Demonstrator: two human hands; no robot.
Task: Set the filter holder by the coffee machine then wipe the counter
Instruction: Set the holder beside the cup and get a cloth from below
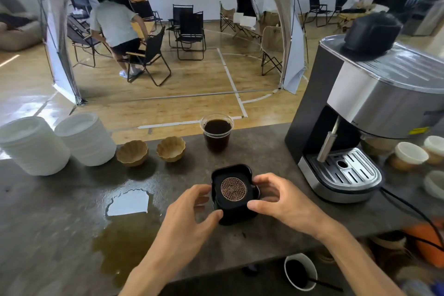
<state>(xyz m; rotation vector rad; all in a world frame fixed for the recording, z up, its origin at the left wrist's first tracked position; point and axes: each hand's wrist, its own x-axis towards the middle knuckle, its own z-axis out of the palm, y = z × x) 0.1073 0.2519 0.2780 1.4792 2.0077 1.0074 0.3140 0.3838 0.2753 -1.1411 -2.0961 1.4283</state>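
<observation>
A black square filter holder (234, 191) with a round copper mesh on top stands on the dark counter (60, 211), left of the coffee machine (355, 127). My left hand (194, 209) grips its left and front side. My right hand (276, 197) holds its right side, fingers curled round the corner. A brown liquid spill (127, 223) spreads over the counter to the left of the holder. No cloth is in view.
A clear cup of dark coffee (217, 134) stands behind the holder. Two tan paper filters (132, 152) and two stacks of white lids (86, 139) sit at the left. A power cable (408, 209) runs right of the machine. A paper cup (300, 274) stands below the counter edge.
</observation>
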